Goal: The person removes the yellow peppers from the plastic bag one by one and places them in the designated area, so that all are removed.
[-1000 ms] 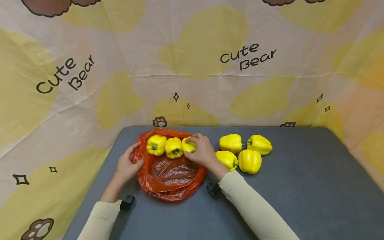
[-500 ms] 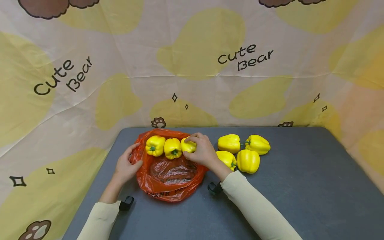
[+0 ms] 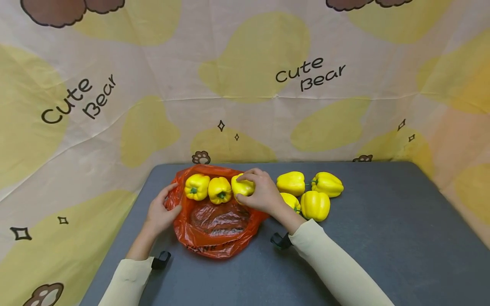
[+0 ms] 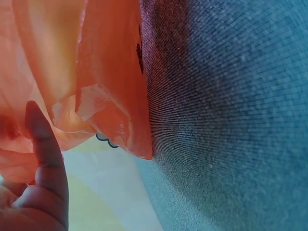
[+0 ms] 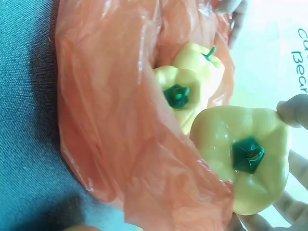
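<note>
A red plastic bag [image 3: 220,250] lies open-mouthed on the grey table, its rim spread wide. Two yellow bell peppers [image 3: 197,187] [image 3: 220,190] rest along its far side, green stems showing. At the bag's left edge my left hand [image 3: 160,214] holds the rim; the left wrist view shows one finger [image 4: 47,159] against the thin plastic [image 4: 110,62]. My right hand [image 3: 264,193] grips a third yellow bell pepper [image 3: 241,185] at the bag's right side. In the right wrist view this pepper [image 5: 211,127] faces the camera stem first, with the plastic overlapping its edge.
Several more yellow bell peppers [image 3: 315,206] sit in a cluster on the table [image 3: 383,238], right of the bag; my right hand partly covers one [image 3: 292,202]. A printed cloth [image 3: 245,76] hangs behind the table.
My right hand and the pepper it grips have shifted slightly right relative to the bag, and more of that pepper shows. The left hand keeps its place; the head view has drifted a little.
</note>
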